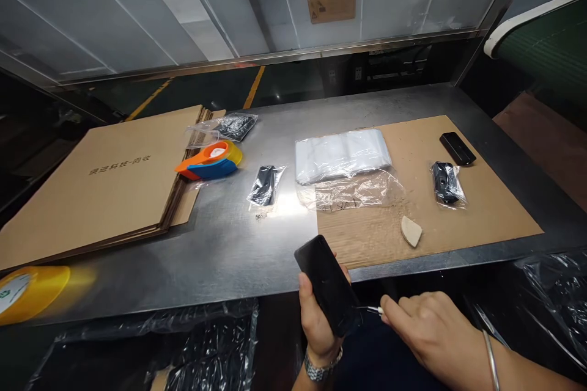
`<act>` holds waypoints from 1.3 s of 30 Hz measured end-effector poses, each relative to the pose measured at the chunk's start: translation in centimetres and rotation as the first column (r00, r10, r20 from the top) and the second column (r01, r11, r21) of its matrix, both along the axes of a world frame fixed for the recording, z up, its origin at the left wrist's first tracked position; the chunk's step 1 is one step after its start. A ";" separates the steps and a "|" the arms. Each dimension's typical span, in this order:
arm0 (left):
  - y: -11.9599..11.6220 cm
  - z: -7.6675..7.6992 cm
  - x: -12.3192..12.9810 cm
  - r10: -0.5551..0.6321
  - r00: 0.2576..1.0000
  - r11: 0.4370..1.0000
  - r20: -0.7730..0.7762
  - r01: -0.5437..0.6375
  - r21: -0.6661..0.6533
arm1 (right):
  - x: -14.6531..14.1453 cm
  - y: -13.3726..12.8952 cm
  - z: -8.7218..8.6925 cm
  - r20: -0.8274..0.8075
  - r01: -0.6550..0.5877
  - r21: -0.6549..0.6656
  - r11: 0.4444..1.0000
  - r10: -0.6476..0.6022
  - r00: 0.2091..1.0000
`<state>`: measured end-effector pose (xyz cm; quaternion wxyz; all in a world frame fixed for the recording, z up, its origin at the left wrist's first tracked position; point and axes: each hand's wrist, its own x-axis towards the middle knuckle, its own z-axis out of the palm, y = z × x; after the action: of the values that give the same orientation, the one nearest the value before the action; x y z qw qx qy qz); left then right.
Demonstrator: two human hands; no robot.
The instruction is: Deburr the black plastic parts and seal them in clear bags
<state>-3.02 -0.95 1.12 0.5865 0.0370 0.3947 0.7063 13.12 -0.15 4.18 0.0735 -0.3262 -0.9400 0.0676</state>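
Note:
A flat black rectangular piece lies tilted in my left hand, whose fingers and thumb close round its sides just in front of the table edge. To its right, my right hand is closed on a thin metal tool with a pale handle. The tool's tip reaches the lower right edge of the black piece; the exact contact is too small to tell. A beige wedge-shaped piece rests on the cardboard sheet beyond my right hand.
Stacked cardboard fills the left, beside an orange-blue tape dispenser. Bagged black parts and a pack of clear bags lie mid-table. Another bagged part and a black tray are right. A yellow tape roll sits front left.

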 end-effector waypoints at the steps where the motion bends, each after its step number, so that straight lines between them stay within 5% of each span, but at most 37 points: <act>1: 0.0 0.0 0.0 -0.009 1.000 1.000 0.000 0.009 -0.001 | 0.0 0.0 0.0 0.001 0.011 -0.002 1.000 -0.011 1.000; 4: -0.1 0.0 0.0 -0.012 0.999 1.000 -0.030 0.012 0.000 | -0.1 0.2 0.1 0.021 0.064 -0.178 0.982 -0.061 0.998; 6: -0.3 -0.1 0.1 -0.005 0.997 1.000 -0.071 0.006 0.014 | 0.0 0.6 0.0 0.000 0.102 -0.478 0.873 -0.116 0.993; 7: -0.3 -0.1 0.2 0.001 0.996 1.000 -0.089 0.002 0.031 | 0.0 0.8 -0.1 -0.014 0.105 -0.671 0.734 -0.153 0.988; 9: -0.3 0.0 0.3 0.011 0.995 0.997 -0.102 -0.003 0.075 | 0.1 1.0 -0.8 -0.017 0.044 -0.962 0.270 -0.221 0.975; 10: -0.3 0.0 0.4 0.014 0.996 0.995 -0.093 -0.005 0.096 | 0.2 1.0 -1.2 -0.014 -0.008 -1.000 0.023 -0.241 0.970; 11: -0.2 0.0 0.4 0.011 0.997 0.994 -0.077 -0.003 0.111 | 0.2 1.0 -1.6 -0.015 -0.059 -0.984 -0.166 -0.254 0.967; 12: -0.1 0.0 0.3 -0.001 0.998 0.993 -0.058 0.008 0.115 | 0.2 0.9 -1.9 -0.026 -0.104 -0.955 -0.279 -0.268 0.963; 13: 0.0 0.0 0.3 -0.020 0.999 0.994 -0.040 0.024 0.110 | 0.2 0.9 -2.1 -0.048 -0.144 -0.938 -0.314 -0.293 0.955; 15: 0.3 -0.1 0.2 -0.063 0.998 0.995 -0.004 0.064 0.079 | 0.3 0.9 -1.8 -0.105 -0.190 -0.960 -0.207 -0.360 0.927; 18: 0.4 -0.5 0.3 -0.144 0.986 0.990 0.083 0.144 0.003 | 0.5 1.3 -0.4 -0.228 -0.138 -0.959 0.246 -0.389 0.892; 20: 0.4 -0.8 0.8 -0.221 0.962 0.972 0.162 0.231 -0.044 | 0.6 1.7 0.5 -0.282 -0.070 -0.839 0.539 -0.323 0.903; 23: 0.1 -1.1 1.7 -0.316 0.912 0.925 0.263 0.357 -0.129 | 0.3 2.1 0.7 -0.283 -0.059 -0.642 0.764 -0.165 0.945; 28: -0.6 -0.9 2.9 -0.325 0.889 0.868 0.323 0.416 -0.272 | -0.7 2.0 -0.2 -0.177 -0.106 -0.480 0.871 0.022 0.984; 39: -1.4 -0.9 3.4 -0.401 0.865 0.824 0.300 0.484 -0.295 | -1.0 1.5 -0.1 -0.053 -0.049 -0.472 0.880 0.028 0.998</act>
<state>0.34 -2.37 0.25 0.7725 -0.0601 0.4286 0.4646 12.16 1.38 4.06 0.0111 -0.3139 -0.8996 0.3034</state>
